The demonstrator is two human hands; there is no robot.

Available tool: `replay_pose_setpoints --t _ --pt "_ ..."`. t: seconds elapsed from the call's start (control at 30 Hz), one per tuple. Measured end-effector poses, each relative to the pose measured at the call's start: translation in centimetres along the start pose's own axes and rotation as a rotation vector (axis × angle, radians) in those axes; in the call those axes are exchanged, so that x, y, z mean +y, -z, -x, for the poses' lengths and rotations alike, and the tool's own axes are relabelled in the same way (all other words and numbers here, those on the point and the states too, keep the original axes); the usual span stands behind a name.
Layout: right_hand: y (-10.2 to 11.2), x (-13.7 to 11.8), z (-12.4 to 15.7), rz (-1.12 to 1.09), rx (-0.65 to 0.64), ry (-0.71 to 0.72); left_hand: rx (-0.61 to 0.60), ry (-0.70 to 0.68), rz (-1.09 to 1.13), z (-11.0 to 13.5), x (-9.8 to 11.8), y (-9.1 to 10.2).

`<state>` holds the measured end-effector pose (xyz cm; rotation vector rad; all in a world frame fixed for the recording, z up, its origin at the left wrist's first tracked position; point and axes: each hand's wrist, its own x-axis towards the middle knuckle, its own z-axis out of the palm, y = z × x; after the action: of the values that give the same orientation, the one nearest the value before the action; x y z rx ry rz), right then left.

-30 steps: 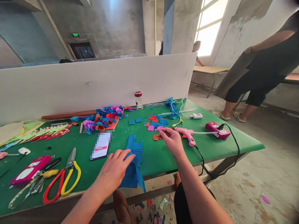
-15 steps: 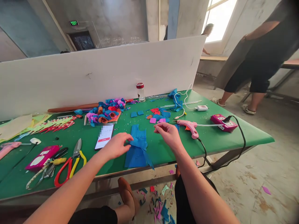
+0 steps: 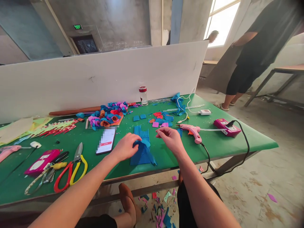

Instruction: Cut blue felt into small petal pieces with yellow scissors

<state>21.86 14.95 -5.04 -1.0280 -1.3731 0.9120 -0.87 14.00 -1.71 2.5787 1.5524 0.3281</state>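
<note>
My left hand is closed on a blue felt sheet near the front of the green table, and lifts its left part into a fold. My right hand hovers just right of the sheet with finger and thumb pinched; what they hold, if anything, is too small to make out. Small felt squares in blue, red and pink lie just behind my right hand. A pink glue gun lies to its right.
A phone lies left of the sheet. Red-and-yellow shears, pliers and a pink power strip sit at the left. Felt roses, a small jar, a second power strip. A person stands at right.
My left hand went from lying flat on the blue sheet to gripping and lifting it into a fold. My right hand drew back from the felt squares towards the sheet.
</note>
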Motion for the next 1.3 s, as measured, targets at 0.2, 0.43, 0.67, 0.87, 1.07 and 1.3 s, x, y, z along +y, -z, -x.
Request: replay_pose_setpoints --t 0.2,0.43,0.67,0.87,1.07,1.3 --pt "-0.2 -0.1 0.0 0.004 -0.01 -0.002 0.052 0.019 0.006 -1.2 1.4 -1.7" --pt "0.9 -0.3 0.2 -0.008 -0.012 0.001 0.253 0.392 0.043 -3.4 -3.2 0.6" --pt "1.4 -0.5 0.1 -0.017 -0.005 0.003 0.001 0.051 0.015 2.1 0.9 1.6" --pt "0.1 0.0 0.2 0.001 -0.03 -0.006 0.003 0.122 0.048 4.1 5.2 -2.1" --pt "-0.7 0.7 -0.1 -0.035 0.011 -0.015 0.308 0.355 0.274 3.2 2.4 -0.4" --pt "-3.8 1.6 0.3 -0.269 0.053 -0.238 0.528 0.632 1.279 5.4 0.5 2.6"
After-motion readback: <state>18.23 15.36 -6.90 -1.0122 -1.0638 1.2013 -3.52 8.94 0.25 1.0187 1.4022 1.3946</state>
